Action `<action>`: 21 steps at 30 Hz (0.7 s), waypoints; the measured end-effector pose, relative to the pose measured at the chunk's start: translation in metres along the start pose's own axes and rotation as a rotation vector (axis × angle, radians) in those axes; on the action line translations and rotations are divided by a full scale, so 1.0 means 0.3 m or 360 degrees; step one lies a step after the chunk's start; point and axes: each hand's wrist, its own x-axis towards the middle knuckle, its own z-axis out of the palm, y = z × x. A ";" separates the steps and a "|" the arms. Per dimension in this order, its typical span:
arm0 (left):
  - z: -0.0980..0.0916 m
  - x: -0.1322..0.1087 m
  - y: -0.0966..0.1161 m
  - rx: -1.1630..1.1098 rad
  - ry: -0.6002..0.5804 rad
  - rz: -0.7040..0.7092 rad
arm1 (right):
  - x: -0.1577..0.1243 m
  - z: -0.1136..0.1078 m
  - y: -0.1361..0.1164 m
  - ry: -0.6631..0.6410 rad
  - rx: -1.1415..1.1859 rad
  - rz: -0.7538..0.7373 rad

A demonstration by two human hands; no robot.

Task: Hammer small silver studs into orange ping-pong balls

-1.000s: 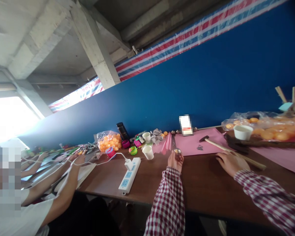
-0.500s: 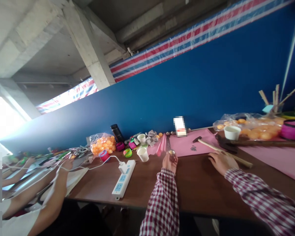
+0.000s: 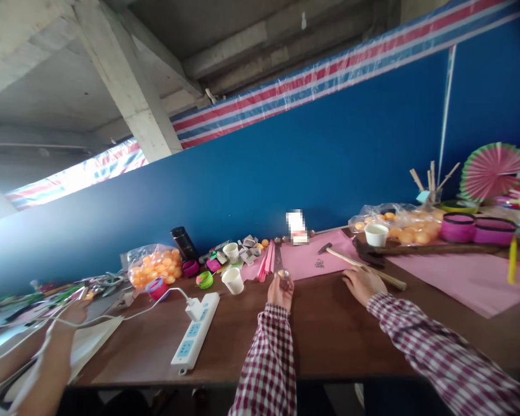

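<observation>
Your left hand [image 3: 279, 294] has its fingers curled round a small shiny ball [image 3: 283, 274], held up just over the table [image 3: 325, 323], near the front edge of a pink sheet [image 3: 303, 266]. Your right hand [image 3: 366, 285] lies palm down, fingers loosely bent, right by the handle of the hammer [image 3: 392, 280]; can't tell if they touch or grip it. Hammer head rests on the sheet, handle slanting back toward you. Small dark bits [image 3: 319, 264] sit in a pile on the sheet, between your hands and further back. Left of the sheet: pink strips [image 3: 267, 260], then a white cup [image 3: 233, 281], and nearer you a power strip [image 3: 196, 335] with a plug [image 3: 194, 309] in it. Further left, a green ring [image 3: 205, 281], a bag of orange balls [image 3: 156, 267] and a black flask [image 3: 183, 244], tilted. To the right, a white bowl [image 3: 377, 235] in front of a second bag [image 3: 409, 230], two magenta tubs [image 3: 457, 228] beside that. Far left, a co-worker's hand [image 3: 75, 312], blurred. Blue wall [image 3: 286, 167] behind everything.
</observation>
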 end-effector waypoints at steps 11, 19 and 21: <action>0.006 0.001 0.004 0.0009 0.0010 -0.0014 | -0.007 -0.027 -0.015 -0.0025 -0.0007 0.0023; 0.009 -0.001 0.005 0.0020 0.0032 -0.0021 | -0.007 -0.036 -0.019 -0.0045 -0.0008 0.0027; 0.007 0.001 0.004 0.0024 0.0018 -0.0017 | -0.008 -0.040 -0.022 -0.0046 -0.0003 0.0034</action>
